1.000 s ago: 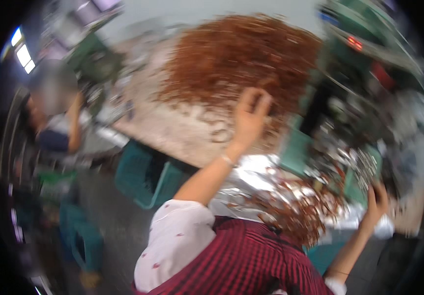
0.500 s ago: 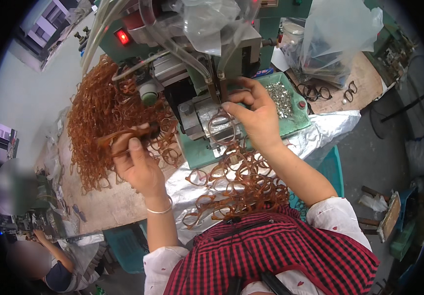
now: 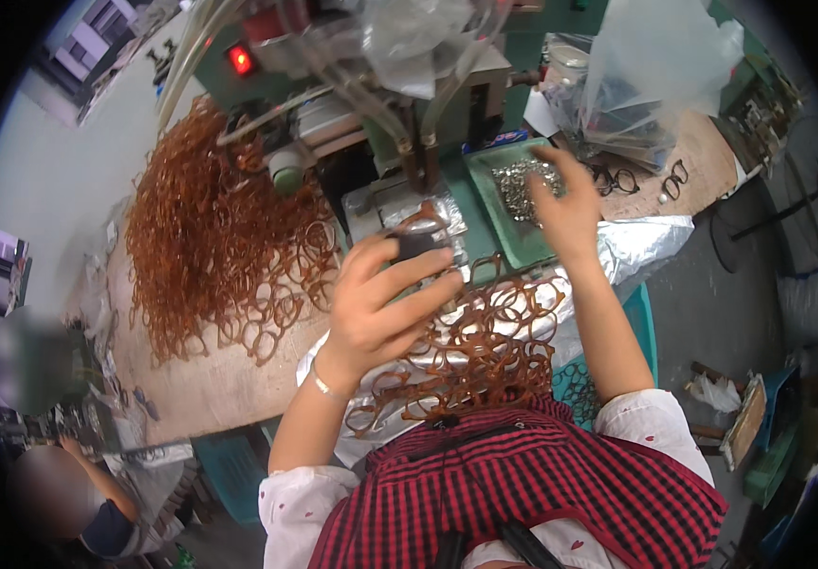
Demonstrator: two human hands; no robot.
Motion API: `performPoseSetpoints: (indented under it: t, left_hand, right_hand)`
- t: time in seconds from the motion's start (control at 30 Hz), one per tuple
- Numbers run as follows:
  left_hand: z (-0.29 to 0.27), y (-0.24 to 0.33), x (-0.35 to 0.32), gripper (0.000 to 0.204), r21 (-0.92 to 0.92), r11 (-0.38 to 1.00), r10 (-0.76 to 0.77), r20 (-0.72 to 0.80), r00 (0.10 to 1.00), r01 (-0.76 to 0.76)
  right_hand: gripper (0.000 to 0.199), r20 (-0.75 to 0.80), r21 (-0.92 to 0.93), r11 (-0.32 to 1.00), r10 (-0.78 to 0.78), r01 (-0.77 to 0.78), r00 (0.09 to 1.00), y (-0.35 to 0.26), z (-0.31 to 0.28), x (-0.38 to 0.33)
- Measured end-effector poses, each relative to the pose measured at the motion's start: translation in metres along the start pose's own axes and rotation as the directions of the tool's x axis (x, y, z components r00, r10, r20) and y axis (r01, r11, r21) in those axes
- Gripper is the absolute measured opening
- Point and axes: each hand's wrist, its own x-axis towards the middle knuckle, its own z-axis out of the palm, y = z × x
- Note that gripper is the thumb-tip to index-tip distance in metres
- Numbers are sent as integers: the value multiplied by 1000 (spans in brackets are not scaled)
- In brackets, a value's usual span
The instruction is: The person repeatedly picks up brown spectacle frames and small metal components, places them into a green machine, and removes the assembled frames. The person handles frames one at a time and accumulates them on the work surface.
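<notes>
My left hand point(image 3: 380, 303) reaches over the metal fixture point(image 3: 364, 213) of a green bench machine. A dark cover sits on one of its fingertips. Beyond that fingertip a brown eyeglass frame point(image 3: 428, 214) shows in part at the fixture; the hand seems to grip it, though the thumb and most of the frame are hidden. To the right, my right hand point(image 3: 570, 211) is over a green tray point(image 3: 523, 248), thumb and forefinger apart beside a heap of small silvery metal parts point(image 3: 516, 190). Several loose brown eyeglass frames point(image 3: 470, 356) lie on foil between my forearms.
At left, a tall pile of brown frames point(image 3: 210, 228) covers much of the wooden table point(image 3: 181, 398). Clear hoses point(image 3: 380, 109) hang above the fixture. A clear plastic bag point(image 3: 651, 76) and black eyeglass frames point(image 3: 676, 178) lie at far right. Another person point(image 3: 105, 503) works at lower left.
My left hand has come right from beside the pile to the fixture. My right hand has left the fixture for the tray of metal parts.
</notes>
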Motion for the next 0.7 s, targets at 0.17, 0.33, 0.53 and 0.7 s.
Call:
performPoseSetpoints:
  t: [0.17,0.33,0.53,0.7]
  left_hand:
    - [9,-12,-7,34,-14,995,101,-30,994,-101]
    - [19,-3,-28,39,33,999,30,-63,998,-28]
    - [3,52,-95,64,450,632,-694,-34,720,631]
    - [-60,84,-70,35,-133,571,-649,531,545,810]
  right_hand:
    - [23,86,-40,999,27,-24,996,59,-9,-14]
    - [21,193,-451,856,-184,254,964,53,14,-8]
    - [18,136,-401,888,-185,225,973,56,12,-22]
    - [10,114,-342,900,-245,269,963,50,12,-9]
